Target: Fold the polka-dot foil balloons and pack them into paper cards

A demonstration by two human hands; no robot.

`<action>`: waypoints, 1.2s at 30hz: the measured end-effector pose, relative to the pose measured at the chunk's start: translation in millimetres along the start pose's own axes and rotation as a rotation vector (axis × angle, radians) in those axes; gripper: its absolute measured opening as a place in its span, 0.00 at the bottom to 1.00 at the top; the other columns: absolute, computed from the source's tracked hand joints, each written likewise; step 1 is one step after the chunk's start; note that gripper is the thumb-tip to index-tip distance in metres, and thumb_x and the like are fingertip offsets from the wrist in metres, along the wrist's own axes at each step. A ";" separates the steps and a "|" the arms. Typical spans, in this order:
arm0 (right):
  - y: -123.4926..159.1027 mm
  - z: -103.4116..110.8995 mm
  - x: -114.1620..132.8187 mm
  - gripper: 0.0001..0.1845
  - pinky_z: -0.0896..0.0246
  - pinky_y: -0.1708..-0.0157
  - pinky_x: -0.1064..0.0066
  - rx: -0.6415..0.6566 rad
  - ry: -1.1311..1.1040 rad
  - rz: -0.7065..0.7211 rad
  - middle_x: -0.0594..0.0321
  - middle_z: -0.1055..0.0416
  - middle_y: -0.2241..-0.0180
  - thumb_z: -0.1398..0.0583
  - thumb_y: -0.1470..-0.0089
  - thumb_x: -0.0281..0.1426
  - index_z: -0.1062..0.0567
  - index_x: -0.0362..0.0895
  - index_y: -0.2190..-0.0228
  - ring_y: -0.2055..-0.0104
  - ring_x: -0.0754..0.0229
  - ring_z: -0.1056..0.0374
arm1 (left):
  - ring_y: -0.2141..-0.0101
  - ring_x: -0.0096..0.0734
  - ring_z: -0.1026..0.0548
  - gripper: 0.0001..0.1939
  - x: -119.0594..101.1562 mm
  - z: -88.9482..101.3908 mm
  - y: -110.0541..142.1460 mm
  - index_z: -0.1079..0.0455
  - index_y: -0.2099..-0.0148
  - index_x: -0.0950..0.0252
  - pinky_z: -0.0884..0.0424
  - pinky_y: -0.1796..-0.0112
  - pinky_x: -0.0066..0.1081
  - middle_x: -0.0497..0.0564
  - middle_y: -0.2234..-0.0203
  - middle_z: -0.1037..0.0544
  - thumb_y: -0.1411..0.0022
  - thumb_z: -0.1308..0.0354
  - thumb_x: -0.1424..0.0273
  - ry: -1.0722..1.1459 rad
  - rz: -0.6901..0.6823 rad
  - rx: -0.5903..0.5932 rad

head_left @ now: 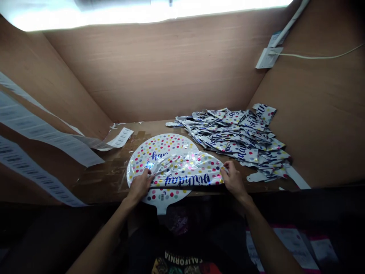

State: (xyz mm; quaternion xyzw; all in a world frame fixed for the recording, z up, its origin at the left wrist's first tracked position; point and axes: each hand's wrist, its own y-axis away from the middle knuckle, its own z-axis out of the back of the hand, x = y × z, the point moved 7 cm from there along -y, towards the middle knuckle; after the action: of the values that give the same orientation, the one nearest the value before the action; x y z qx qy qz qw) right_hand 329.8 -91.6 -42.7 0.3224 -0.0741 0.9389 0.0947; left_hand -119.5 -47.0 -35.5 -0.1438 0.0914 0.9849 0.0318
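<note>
A foil balloon (188, 171), white with coloured dots and blue "birthday" lettering, is folded over between my hands. My right hand (232, 178) pinches its right end, thumb against the fingers. At its left side, my left hand (141, 184) has thumb and fingers closed on the foil. Underneath lies a flat round balloon (168, 142) of the same pattern, its tail sticking out over the near edge of the table. The folded foil covers its middle part.
A heap of folded dotted balloons (236, 133) lies at the back right. Strips of barcode labels (42, 125) hang on the left, one end (121, 137) resting on the table (99, 179). Wooden panels enclose the back and sides. A power socket (269, 57) with a cable is on the right.
</note>
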 end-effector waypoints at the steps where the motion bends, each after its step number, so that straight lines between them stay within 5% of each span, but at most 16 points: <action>1: -0.8 -4.0 4.9 0.15 0.35 0.59 0.62 0.006 0.124 0.001 0.50 0.22 0.59 0.48 0.33 0.35 0.32 0.43 0.49 0.59 0.48 0.24 | 0.62 0.46 0.20 0.17 1.8 1.9 -1.1 0.34 0.48 0.62 0.32 0.62 0.35 0.56 0.68 0.19 0.27 0.53 0.56 -0.047 0.034 0.039; 4: -7.1 -20.0 14.4 0.13 0.35 0.61 0.61 0.126 0.439 -0.005 0.48 0.22 0.62 0.50 0.31 0.31 0.32 0.41 0.49 0.61 0.45 0.23 | 0.57 0.52 0.21 0.19 -10.1 19.2 -19.3 0.31 0.49 0.63 0.31 0.57 0.39 0.62 0.61 0.18 0.31 0.47 0.54 -0.181 0.022 0.048; 7: -9.5 -25.6 20.3 0.14 0.34 0.61 0.60 0.136 0.568 0.004 0.46 0.21 0.61 0.51 0.30 0.32 0.33 0.41 0.48 0.61 0.44 0.22 | 0.45 0.55 0.27 0.25 -52.5 39.3 -56.1 0.33 0.43 0.64 0.33 0.49 0.42 0.67 0.45 0.24 0.34 0.42 0.53 -0.168 -0.135 -0.098; 10: -4.3 -28.1 20.4 0.15 0.32 0.61 0.60 0.119 0.603 -0.001 0.46 0.22 0.58 0.53 0.29 0.33 0.33 0.43 0.48 0.61 0.46 0.22 | 0.47 0.58 0.26 0.38 -85.2 24.3 -97.8 0.33 0.43 0.69 0.30 0.53 0.39 0.70 0.46 0.24 0.46 0.33 0.47 -0.105 -0.082 0.115; 14: -4.7 -19.8 21.0 0.17 0.32 0.55 0.58 0.010 0.571 0.034 0.44 0.25 0.52 0.47 0.32 0.37 0.31 0.43 0.46 0.53 0.45 0.25 | 0.58 0.51 0.21 0.30 -115.5 9.1 -121.5 0.27 0.52 0.68 0.29 0.64 0.33 0.64 0.57 0.19 0.54 0.27 0.55 -0.056 -0.107 0.314; 18: -35.3 10.0 56.9 0.36 0.41 0.42 0.52 -0.098 0.436 0.289 0.41 0.34 0.40 0.38 0.39 0.41 0.40 0.43 0.35 0.38 0.39 0.36 | 0.60 0.42 0.22 0.12 -133.4 25.8 -102.7 0.25 0.59 0.63 0.30 0.61 0.31 0.54 0.61 0.19 0.43 0.34 0.63 -0.029 -0.284 0.313; 21: -62.8 45.2 103.9 0.48 0.53 0.34 0.47 -0.108 0.298 0.508 0.43 0.45 0.31 0.33 0.45 0.39 0.46 0.44 0.31 0.30 0.38 0.47 | 0.57 0.41 0.24 0.07 -144.8 65.3 -66.2 0.26 0.58 0.62 0.31 0.54 0.35 0.55 0.60 0.20 0.34 0.44 0.68 -0.043 -0.519 0.073; 23: -66.2 58.9 136.0 0.40 0.60 0.31 0.44 -0.035 0.206 0.697 0.46 0.40 0.33 0.34 0.44 0.35 0.39 0.46 0.34 0.30 0.41 0.45 | 0.56 0.41 0.25 0.10 -146.4 89.8 -30.7 0.28 0.59 0.63 0.32 0.51 0.39 0.58 0.59 0.21 0.29 0.50 0.70 -0.053 -0.717 -0.116; 25: -51.1 55.7 156.2 0.23 0.61 0.30 0.45 0.096 0.131 0.875 0.51 0.30 0.39 0.40 0.39 0.30 0.28 0.47 0.43 0.35 0.47 0.36 | 0.53 0.41 0.25 0.12 -136.1 94.9 3.6 0.28 0.59 0.62 0.32 0.49 0.40 0.59 0.56 0.21 0.27 0.53 0.69 -0.042 -0.853 -0.172; 28: -5.8 22.7 149.8 0.14 0.53 0.32 0.47 0.225 0.096 1.002 0.53 0.24 0.46 0.46 0.34 0.25 0.22 0.48 0.54 0.41 0.51 0.30 | 0.50 0.41 0.25 0.12 -104.0 65.8 38.3 0.28 0.59 0.61 0.31 0.48 0.41 0.59 0.52 0.20 0.27 0.52 0.70 -0.020 -0.875 -0.124; 32: 50.4 -37.3 99.6 0.15 0.41 0.39 0.49 0.286 0.125 1.002 0.50 0.25 0.44 0.45 0.36 0.23 0.22 0.46 0.53 0.40 0.47 0.32 | 0.50 0.42 0.25 0.14 -58.8 0.5 55.8 0.27 0.55 0.62 0.29 0.48 0.43 0.59 0.53 0.20 0.35 0.51 0.79 0.010 -0.749 -0.048; 36: 49.1 -58.5 66.5 0.15 0.38 0.45 0.56 0.300 0.128 0.819 0.50 0.23 0.48 0.47 0.34 0.25 0.22 0.44 0.55 0.45 0.49 0.29 | 0.49 0.43 0.26 0.21 -37.5 -20.6 50.4 0.25 0.52 0.61 0.29 0.46 0.40 0.57 0.51 0.21 0.44 0.49 0.81 0.113 -0.666 -0.027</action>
State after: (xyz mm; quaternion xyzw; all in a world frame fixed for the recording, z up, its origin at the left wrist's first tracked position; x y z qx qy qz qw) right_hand 232.6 -118.9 -51.0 0.2177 -0.0525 0.9176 -0.3285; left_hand -82.3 -101.6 -35.4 -0.2205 0.0279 0.9119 0.3449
